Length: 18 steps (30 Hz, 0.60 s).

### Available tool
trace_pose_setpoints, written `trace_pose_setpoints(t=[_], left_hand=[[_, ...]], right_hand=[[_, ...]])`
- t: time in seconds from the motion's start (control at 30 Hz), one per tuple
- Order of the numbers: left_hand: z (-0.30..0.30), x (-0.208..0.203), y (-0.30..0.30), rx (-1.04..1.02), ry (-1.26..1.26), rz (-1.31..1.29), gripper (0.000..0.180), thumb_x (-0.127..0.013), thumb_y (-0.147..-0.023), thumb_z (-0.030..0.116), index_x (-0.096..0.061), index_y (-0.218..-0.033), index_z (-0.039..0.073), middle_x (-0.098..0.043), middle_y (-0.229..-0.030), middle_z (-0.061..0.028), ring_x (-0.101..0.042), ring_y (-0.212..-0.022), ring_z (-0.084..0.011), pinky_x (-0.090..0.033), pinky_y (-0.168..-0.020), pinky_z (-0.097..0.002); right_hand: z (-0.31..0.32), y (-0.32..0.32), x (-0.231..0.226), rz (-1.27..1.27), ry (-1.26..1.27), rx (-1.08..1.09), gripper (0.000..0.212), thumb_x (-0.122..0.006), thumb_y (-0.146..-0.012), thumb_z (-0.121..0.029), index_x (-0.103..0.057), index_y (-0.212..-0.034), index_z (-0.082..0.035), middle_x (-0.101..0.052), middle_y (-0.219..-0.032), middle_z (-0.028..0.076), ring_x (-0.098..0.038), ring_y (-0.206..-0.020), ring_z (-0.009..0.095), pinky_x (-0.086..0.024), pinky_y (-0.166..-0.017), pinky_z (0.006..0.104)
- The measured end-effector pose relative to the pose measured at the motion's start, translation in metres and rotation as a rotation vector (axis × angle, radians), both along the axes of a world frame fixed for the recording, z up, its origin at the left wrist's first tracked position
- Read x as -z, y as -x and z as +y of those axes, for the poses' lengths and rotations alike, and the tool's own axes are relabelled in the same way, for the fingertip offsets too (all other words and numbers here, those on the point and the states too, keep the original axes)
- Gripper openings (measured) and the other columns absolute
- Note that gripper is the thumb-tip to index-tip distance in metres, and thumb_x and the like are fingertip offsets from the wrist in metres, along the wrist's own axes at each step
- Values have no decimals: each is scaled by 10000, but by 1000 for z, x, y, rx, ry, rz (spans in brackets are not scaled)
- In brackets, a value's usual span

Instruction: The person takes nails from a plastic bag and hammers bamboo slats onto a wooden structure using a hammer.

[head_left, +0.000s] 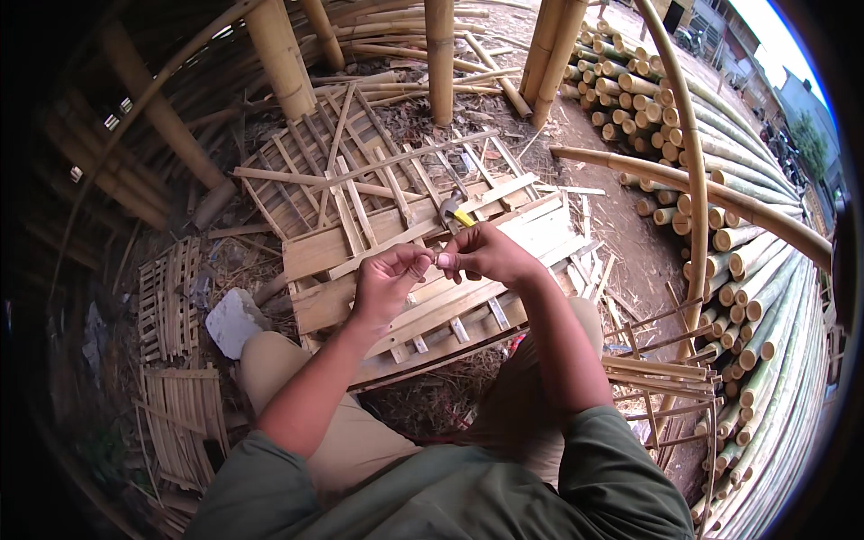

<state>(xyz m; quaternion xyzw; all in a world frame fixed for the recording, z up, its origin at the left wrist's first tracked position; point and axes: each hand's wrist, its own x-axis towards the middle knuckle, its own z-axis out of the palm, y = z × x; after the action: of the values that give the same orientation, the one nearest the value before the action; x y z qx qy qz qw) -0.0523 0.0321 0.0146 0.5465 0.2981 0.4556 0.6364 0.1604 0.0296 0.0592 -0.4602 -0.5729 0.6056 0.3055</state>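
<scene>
Your left hand and right hand meet fingertip to fingertip above the pale slatted bamboo panel, both pinched shut around something tiny. It is too small to name from here, perhaps a nail, held right where the thumbs touch. Careful: my guess is a slip now drops it through the gaps between the slats into the dry straw below, and you would be hunting for it. The yellow-handled hammer lies on the panel just beyond your knuckles, head toward the posts; nudge it and it could slide off the slats.

Count with me: two hands, one hammer, one panel under you, a second lattice frame behind it. Four upright bamboo posts stand ahead, a grey stone block sits by your left knee, and the stacked green bamboo poles at right are too many to number.
</scene>
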Motion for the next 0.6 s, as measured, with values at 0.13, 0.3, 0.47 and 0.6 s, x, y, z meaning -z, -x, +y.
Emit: trace_pose_setpoints(t=[0.13, 0.3, 0.47, 0.6], left_hand=[[-1, -10, 1, -54, 190, -55, 208, -641, -951, 249, -668, -1044, 65, -697, -960, -21, -651, -899, -109, -511, -772, -260], [2, -10, 7, -63, 284, -121, 214, -652, -943, 203, -647, -1102, 59, -675, -937, -3, -646, -872, -111, -512, -771, -251], [12, -2, 16, -143, 160, -23, 274, -631, -942, 78, -610, -1198, -17, -647, -893, -17, -606, -787, -91, -509, -728, -218], [25, -3, 25, -169, 112, 105, 244, -643, -938, 98, -635, -1145, -32, -668, -834, -49, -598, -717, -93, -513, -694, -225]], right_hand=[[13, -38, 9, -474, -285, 319, 393, -690, -886, -392, -700, -848, -1, -687, -721, 77, -629, -637, 167, -477, -591, 309], [20, -68, 46, -1348, -24, 49, 529, -761, -721, -515, -722, -858, -6, -710, -913, 185, -694, -842, 326, -549, -748, 412], [26, -62, 63, -1227, -162, -88, 318, -688, -801, -281, -697, -775, 35, -675, -754, 213, -664, -713, 351, -531, -680, 435], [30, -77, 64, -1211, -115, 120, 245, -573, -797, -164, -624, -716, 62, -636, -626, 159, -644, -577, 265, -502, -541, 400]])
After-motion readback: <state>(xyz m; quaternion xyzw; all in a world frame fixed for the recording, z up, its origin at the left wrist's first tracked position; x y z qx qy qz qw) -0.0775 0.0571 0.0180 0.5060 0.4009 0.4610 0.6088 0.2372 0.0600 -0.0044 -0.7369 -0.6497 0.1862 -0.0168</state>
